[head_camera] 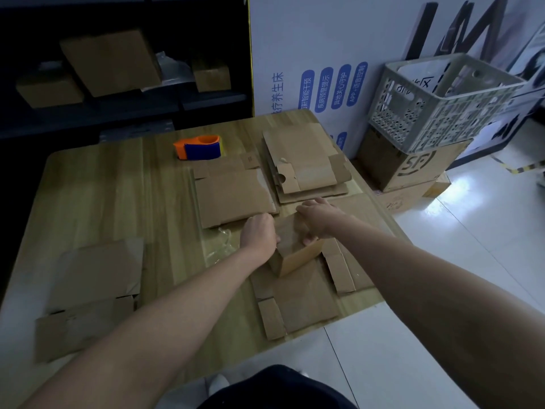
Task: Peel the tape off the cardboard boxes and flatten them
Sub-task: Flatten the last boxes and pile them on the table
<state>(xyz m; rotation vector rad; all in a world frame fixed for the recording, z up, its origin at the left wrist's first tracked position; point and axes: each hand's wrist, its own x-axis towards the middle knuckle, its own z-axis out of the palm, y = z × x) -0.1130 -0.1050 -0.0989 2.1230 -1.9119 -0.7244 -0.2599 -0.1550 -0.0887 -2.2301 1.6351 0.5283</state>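
small cardboard box [298, 256] | stands on a flattened sheet [303, 299] at the near right of the table [103, 196]; near corner points at the person; long axis hidden by hands | left hand [259, 234] grips its left side; right hand [320, 218] clasps its far top | crumpled clear tape [221, 240] just left; tape dispenser [199, 147] well behind

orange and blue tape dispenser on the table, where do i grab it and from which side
Probably by the orange end that juts out at its left, coming from above: the orange and blue tape dispenser lies on the wooden table, with flattened cardboard close at its near side and bare table to its left.
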